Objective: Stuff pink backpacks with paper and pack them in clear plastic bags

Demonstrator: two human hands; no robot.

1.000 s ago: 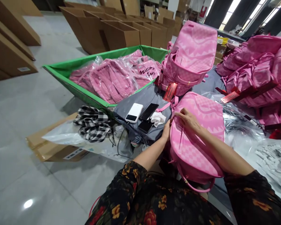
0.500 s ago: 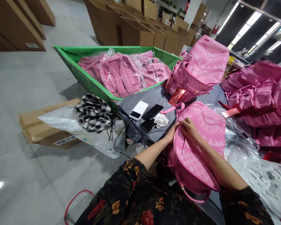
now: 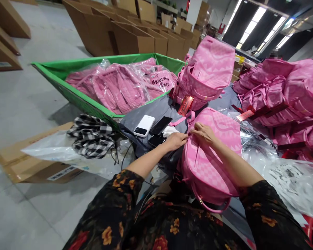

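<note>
From my head camera I look down at my two hands, and they are working on a pink backpack point(image 3: 210, 163) that lies in front of me, on the edge of the table, with its pink strap hanging toward my body. My right hand point(image 3: 203, 134) is on the top edge of this bag, and the fingers point(image 3: 195, 130) are curled together and press on it — I cannot tell if they pinch the zipper or only the fabric. My left hand point(image 3: 175, 141) lies flatter, with the fingers close together, and its tips come just beside my right fingers at the bag's edge; I cannot tell if they grip. Both sleeves point(image 3: 106, 205) are dark with flowers. Near my left hand is a grey cloth point(image 3: 143, 119) with a white power bank point(image 3: 144, 125), two black phones point(image 3: 161, 125) and a white tissue point(image 3: 169, 131) on it. Behind stands another pink backpack point(image 3: 205, 66) with a red tag point(image 3: 185, 105), and to the right is a pile of pink backpacks point(image 3: 276, 93). Further left is a green-edged bin point(image 3: 94, 67) full of pink bags in clear plastic point(image 3: 117, 85).
</note>
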